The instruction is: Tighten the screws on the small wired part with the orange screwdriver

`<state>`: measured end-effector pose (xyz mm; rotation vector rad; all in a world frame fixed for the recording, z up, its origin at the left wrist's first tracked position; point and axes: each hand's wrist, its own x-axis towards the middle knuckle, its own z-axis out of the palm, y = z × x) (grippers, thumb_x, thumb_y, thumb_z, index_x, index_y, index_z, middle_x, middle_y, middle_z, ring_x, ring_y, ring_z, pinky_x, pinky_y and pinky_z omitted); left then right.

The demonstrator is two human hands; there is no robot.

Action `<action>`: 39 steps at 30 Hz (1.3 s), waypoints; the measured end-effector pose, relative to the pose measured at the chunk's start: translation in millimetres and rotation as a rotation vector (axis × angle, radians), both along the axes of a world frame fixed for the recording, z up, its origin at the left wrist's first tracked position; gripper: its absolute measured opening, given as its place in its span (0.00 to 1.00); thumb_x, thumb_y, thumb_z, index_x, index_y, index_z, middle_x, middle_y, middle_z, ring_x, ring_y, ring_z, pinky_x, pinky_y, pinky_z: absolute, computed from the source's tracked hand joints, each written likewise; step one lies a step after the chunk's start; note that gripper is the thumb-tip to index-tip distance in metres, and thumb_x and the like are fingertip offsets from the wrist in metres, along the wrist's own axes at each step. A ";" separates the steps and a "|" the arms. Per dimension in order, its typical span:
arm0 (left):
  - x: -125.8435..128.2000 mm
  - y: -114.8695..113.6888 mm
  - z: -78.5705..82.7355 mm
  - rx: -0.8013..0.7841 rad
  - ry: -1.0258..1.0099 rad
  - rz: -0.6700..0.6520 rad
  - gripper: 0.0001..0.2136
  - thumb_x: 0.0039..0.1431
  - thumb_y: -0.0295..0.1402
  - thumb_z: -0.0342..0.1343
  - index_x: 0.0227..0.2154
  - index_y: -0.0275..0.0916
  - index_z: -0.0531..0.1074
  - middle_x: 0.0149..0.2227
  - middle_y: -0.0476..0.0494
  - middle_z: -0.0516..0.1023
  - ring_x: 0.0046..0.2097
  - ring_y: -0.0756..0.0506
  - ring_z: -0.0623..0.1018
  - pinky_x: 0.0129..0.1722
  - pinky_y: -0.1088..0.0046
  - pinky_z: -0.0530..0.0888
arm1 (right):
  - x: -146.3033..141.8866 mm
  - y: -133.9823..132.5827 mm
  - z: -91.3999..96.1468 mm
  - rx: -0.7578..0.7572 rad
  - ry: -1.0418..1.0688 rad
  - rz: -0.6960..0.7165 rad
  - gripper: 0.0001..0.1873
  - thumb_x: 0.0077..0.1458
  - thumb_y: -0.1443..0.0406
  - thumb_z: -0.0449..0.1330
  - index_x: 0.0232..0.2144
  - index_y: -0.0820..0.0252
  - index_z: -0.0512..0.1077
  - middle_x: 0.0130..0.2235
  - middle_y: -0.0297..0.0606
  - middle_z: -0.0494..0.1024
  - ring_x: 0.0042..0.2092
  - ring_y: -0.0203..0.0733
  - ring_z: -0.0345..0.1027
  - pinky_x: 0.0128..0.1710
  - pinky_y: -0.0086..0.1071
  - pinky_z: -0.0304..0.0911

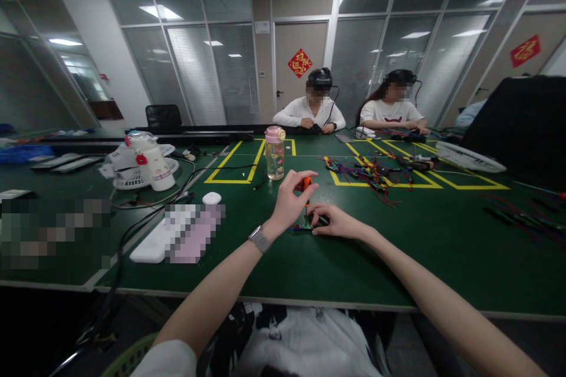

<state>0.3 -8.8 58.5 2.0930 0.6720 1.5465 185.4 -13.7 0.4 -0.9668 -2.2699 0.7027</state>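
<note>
My left hand (292,197) is raised just above the green table (274,265), its fingers pinched on a small orange tool (306,184) that points down. My right hand (333,221) rests on the table directly below and to the right, fingers closed around a small dark part with coloured wires (305,226). The tool's tip hangs just above that part. A watch sits on my left wrist.
A clear bottle with a pink lid (275,153) stands behind my hands. A heap of coloured wires (369,174) lies at right, a white fan (141,162) and cables at left. Two people sit across the table.
</note>
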 end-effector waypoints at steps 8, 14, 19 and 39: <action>2.0 0.4 -2.3 -0.063 -0.072 -0.127 0.15 0.68 0.33 0.42 0.53 0.42 0.68 0.53 0.41 0.71 0.45 0.47 0.77 0.41 0.72 0.75 | 0.8 -2.6 0.8 0.060 -0.024 -0.005 0.10 0.48 0.62 0.67 0.33 0.59 0.76 0.45 0.42 0.75 0.46 0.46 0.69 0.50 0.42 0.62; 1.8 3.0 -1.9 0.003 -0.071 -0.023 0.12 0.64 0.32 0.50 0.48 0.40 0.71 0.43 0.42 0.75 0.41 0.48 0.77 0.39 0.73 0.74 | -8.0 -4.9 -6.8 0.125 0.024 -0.043 0.08 0.48 0.65 0.66 0.32 0.59 0.72 0.40 0.39 0.74 0.44 0.45 0.68 0.48 0.40 0.62; 0.2 -1.0 3.1 0.072 -0.034 0.066 0.07 0.60 0.33 0.56 0.40 0.41 0.75 0.38 0.45 0.72 0.40 0.48 0.73 0.38 0.75 0.72 | -11.2 -5.8 -9.1 0.131 0.027 -0.068 0.08 0.48 0.66 0.66 0.29 0.59 0.70 0.37 0.38 0.73 0.42 0.44 0.66 0.47 0.40 0.62; -0.7 2.2 1.4 0.042 -0.035 0.021 0.08 0.62 0.33 0.54 0.42 0.41 0.74 0.40 0.45 0.71 0.42 0.48 0.73 0.39 0.75 0.73 | -11.7 -6.8 -6.2 0.126 0.005 -0.080 0.08 0.48 0.65 0.65 0.33 0.60 0.74 0.37 0.39 0.75 0.41 0.44 0.67 0.45 0.37 0.62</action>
